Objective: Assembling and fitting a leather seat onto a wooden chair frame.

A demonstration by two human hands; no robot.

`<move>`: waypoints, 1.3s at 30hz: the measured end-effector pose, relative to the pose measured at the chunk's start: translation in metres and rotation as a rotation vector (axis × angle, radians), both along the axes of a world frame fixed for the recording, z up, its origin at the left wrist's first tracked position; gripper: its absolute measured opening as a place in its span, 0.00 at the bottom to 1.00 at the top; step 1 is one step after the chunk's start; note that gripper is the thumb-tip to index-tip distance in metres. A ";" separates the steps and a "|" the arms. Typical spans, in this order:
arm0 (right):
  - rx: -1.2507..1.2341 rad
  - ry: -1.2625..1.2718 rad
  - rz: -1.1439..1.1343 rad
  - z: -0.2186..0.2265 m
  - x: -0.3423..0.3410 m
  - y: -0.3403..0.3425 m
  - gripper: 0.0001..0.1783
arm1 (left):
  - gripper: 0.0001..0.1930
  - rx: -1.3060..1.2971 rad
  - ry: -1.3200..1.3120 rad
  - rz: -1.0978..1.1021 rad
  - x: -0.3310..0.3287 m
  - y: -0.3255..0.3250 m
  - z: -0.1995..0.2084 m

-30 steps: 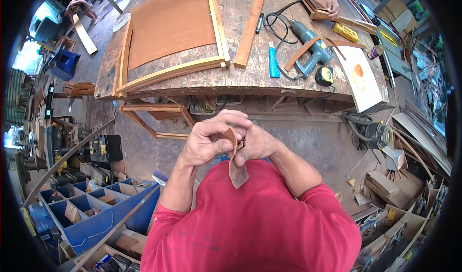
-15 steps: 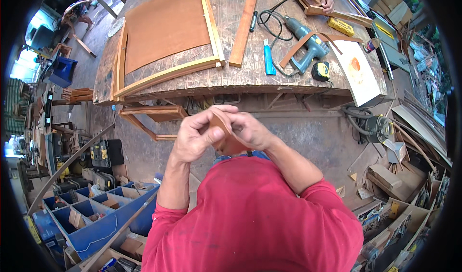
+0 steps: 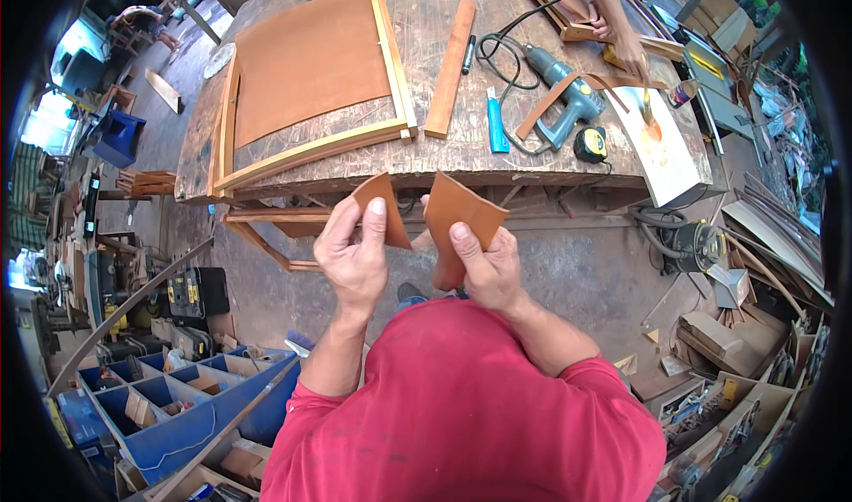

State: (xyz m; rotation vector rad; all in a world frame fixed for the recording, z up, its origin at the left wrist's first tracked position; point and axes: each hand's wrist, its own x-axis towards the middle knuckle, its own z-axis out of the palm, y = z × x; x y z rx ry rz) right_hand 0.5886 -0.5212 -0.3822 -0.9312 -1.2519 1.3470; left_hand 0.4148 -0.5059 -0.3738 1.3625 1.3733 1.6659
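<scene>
My left hand (image 3: 352, 258) pinches a brown leather piece (image 3: 383, 207) between thumb and fingers, just in front of the workbench edge. My right hand (image 3: 488, 267) grips another brown leather piece (image 3: 468, 207), its thumb flat on the face and its lower part hanging toward my shirt. A gap shows between the upper edges of the two; I cannot tell whether they join lower down. Beyond them on the bench lies a wooden frame (image 3: 311, 158) with a large brown leather panel (image 3: 311, 67) in it. A long leather strip (image 3: 451, 67) rests to its right.
The workbench (image 3: 426, 160) also carries a marker (image 3: 469, 55), a blue cutter (image 3: 497, 122), a corded heat gun (image 3: 568, 94), a tape measure (image 3: 590, 144) and a white board (image 3: 652, 151) with an orange smear. A co-worker's hand (image 3: 628, 54) holds a brush over that board. Blue compartment boxes (image 3: 191, 422) stand at lower left.
My hands were close together around folded leather; they have moved apart, showing two leather faces. The co-worker's hand has come down to the white board with a brush.
</scene>
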 end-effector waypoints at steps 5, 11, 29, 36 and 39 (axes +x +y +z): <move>0.487 -0.314 -0.178 -0.002 -0.020 0.001 0.24 | 0.13 0.184 0.233 -0.117 0.029 -0.007 -0.001; 0.476 -0.267 -0.153 -0.006 -0.021 0.001 0.25 | 0.15 0.159 0.192 -0.135 0.027 -0.011 0.001; -0.291 0.365 0.187 -0.009 0.010 0.015 0.18 | 0.15 -0.466 -0.778 -0.665 -0.019 0.000 -0.003; -0.276 0.270 0.161 -0.004 0.011 0.014 0.15 | 0.13 -0.563 -0.849 -0.657 -0.021 -0.004 -0.005; -0.294 0.313 0.146 -0.005 0.012 0.013 0.15 | 0.14 -0.593 -1.004 -0.713 -0.018 -0.007 -0.008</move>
